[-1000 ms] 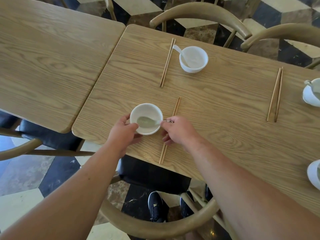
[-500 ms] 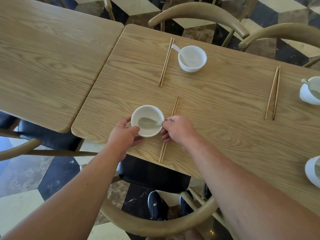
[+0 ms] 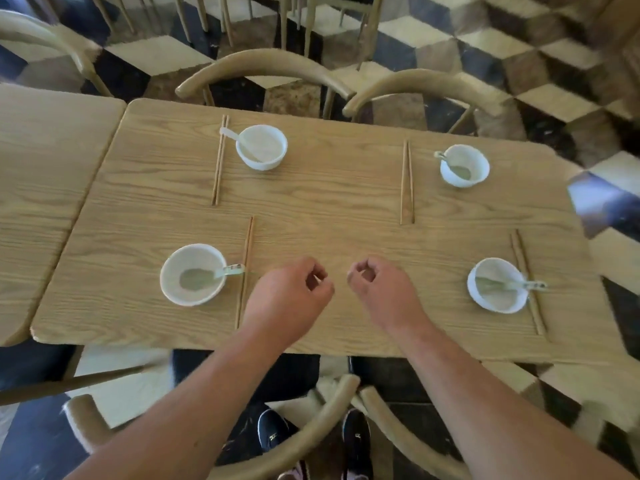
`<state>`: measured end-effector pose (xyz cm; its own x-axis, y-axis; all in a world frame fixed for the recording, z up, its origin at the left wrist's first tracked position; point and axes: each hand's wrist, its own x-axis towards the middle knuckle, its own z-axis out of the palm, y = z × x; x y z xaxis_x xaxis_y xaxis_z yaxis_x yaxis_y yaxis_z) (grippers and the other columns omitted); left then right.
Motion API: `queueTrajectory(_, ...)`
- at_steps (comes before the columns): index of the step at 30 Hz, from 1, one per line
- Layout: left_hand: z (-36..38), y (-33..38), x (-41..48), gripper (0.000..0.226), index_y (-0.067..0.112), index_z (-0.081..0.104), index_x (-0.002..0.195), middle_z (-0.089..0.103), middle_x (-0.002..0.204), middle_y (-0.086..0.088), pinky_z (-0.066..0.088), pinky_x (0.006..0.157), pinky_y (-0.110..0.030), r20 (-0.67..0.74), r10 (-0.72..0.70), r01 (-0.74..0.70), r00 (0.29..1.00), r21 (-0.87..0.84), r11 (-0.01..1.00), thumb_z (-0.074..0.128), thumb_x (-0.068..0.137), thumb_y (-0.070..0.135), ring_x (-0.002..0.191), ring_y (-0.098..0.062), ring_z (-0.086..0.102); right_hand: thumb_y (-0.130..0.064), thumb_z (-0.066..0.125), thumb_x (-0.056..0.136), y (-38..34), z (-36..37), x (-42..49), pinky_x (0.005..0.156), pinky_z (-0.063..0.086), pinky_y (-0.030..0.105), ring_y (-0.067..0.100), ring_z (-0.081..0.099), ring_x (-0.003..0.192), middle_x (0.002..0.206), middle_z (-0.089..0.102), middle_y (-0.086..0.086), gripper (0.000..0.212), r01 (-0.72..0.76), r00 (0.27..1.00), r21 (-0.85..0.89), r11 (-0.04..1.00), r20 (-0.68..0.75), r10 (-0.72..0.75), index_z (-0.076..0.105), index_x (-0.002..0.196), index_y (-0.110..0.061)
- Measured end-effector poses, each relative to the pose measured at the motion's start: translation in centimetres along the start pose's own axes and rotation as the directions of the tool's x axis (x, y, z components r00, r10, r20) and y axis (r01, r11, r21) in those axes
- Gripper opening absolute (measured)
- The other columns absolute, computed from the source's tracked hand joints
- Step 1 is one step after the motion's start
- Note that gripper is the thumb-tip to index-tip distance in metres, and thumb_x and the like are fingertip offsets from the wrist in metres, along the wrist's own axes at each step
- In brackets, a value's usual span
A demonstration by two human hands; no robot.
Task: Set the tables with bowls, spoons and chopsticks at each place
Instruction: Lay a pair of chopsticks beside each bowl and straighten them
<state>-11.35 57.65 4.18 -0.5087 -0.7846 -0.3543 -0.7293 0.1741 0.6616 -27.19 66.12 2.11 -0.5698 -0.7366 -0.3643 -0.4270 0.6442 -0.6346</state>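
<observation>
Left hand (image 3: 287,299), right hand (image 3: 384,292) — fingers (image 3: 308,265) loosely curled, apparently holding nothing.

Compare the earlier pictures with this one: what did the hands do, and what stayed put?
The left hand let go of the near-left bowl and the right hand let go of its spoon; both drew away rightward, holding nothing. Bowl, spoon and chopsticks kept their places.

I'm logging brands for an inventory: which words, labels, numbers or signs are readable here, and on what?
No text can be read.
Black shoes: small gold marks, too blurred to read.
Near-left spoon handle: coloured marks, too blurred to read.
</observation>
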Motion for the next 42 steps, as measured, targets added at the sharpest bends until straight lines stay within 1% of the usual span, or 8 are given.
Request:
queueTrajectory(6,9.0,7.2,-0.7,0.014,0.037,0.064,0.108,0.068,0.094,0.016,0.051,0.064,-0.030,0.244,-0.020,0.009,0.970,0.045,0.999,0.061,0.099,0.047,0.080,-0.006,0.064,-0.033,0.065,0.099,9.8,-8.4,-3.8,0.053,0.040,0.027,0.007,0.053,0.055,0.062,0.058,-0.008,0.020,-0.120,0.978,0.008,0.993,-0.169,0.120,0.063,0.082,-0.023)
queueTrajectory(13,19.7,13.9,1.2,0.030,0.037,0.059,0.122,0.066,0.109,0.014,0.060,0.077,-0.034,0.276,-0.136,0.156,0.951,-0.054,0.986,0.067,0.094,0.044,0.090,-0.012,0.070,-0.030,0.062,0.097,21.2,-18.7,-4.6,0.054,0.047,0.037,0.016,0.058,0.060,0.065,0.064,-0.002,0.013,-0.169,0.907,0.155,0.973,-0.361,0.215,0.065,0.084,-0.031)
queueTrajectory(20,27.7,18.4,3.5,0.050,0.025,0.050,0.145,0.064,0.124,-0.004,0.067,0.080,-0.045,0.198,-0.399,0.446,0.895,-0.383,0.809,0.070,0.100,0.028,0.084,-0.024,0.076,-0.031,0.062,0.102,31.7,-23.7,1.3,0.052,0.047,0.030,0.011,0.065,0.062,0.082,0.070,-0.009,0.010,-0.282,0.929,0.128,0.951,-0.210,0.304,0.066,0.108,-0.025)
queueTrajectory(26,29.7,19.3,2.2,0.022,0.026,0.056,0.100,0.070,0.091,-0.003,0.059,0.065,-0.045,-0.066,-0.492,0.457,0.868,-0.280,0.844,0.065,0.098,0.046,0.072,-0.024,0.068,-0.036,0.069,0.100,35.4,-24.0,6.2,0.054,0.040,0.027,0.012,0.064,0.072,0.091,0.069,-0.006,0.026,-0.268,0.959,-0.065,0.961,-0.118,0.259,0.067,0.120,-0.019)
queueTrajectory(30,30.9,19.7,1.9,0.013,0.027,0.061,0.106,0.073,0.096,-0.003,0.065,0.070,-0.049,-0.052,-0.466,0.413,0.883,-0.384,0.826,0.067,0.100,0.038,0.072,-0.021,0.070,-0.043,0.072,0.098,35.5,-23.4,7.5,0.069,0.046,0.032,0.017,0.062,0.085,0.094,0.063,-0.008,0.031,-0.221,0.972,-0.107,0.969,-0.108,0.210,0.066,0.116,-0.018)
queueTrajectory(33,31.4,20.1,3.4,0.028,0.027,0.061,0.125,0.072,0.109,-0.002,0.067,0.071,-0.041,-0.020,-0.445,0.384,0.895,-0.471,0.794,0.068,0.101,0.039,0.078,-0.019,0.075,-0.041,0.071,0.099,35.4,-22.9,8.2,0.072,0.051,0.034,0.019,0.064,0.087,0.092,0.063,-0.008,0.028,-0.199,0.976,-0.144,0.969,-0.120,0.182,0.064,0.114,-0.019)
queueTrajectory(38,31.8,20.2,4.8,0.037,0.028,0.058,0.134,0.074,0.106,0.000,0.067,0.081,-0.049,0.053,-0.417,0.386,0.907,-0.499,0.776,0.069,0.101,0.039,0.087,-0.023,0.078,-0.031,0.070,0.099,34.9,-22.2,8.7,0.081,0.059,0.042,0.023,0.068,0.092,0.100,0.070,-0.001,0.020,-0.195,0.974,-0.101,0.975,-0.135,0.181,0.066,0.112,-0.017)
queueTrajectory(42,31.8,20.0,4.5,0.035,0.029,0.058,0.134,0.075,0.107,0.000,0.066,0.075,-0.041,0.099,-0.399,0.393,0.911,-0.494,0.776,0.068,0.102,0.040,0.088,-0.020,0.077,-0.031,0.072,0.098,34.8,-22.1,8.9,0.074,0.055,0.036,0.021,0.067,0.087,0.095,0.068,-0.004,0.017,-0.247,0.964,-0.075,0.966,-0.123,0.237,0.066,0.105,-0.017)
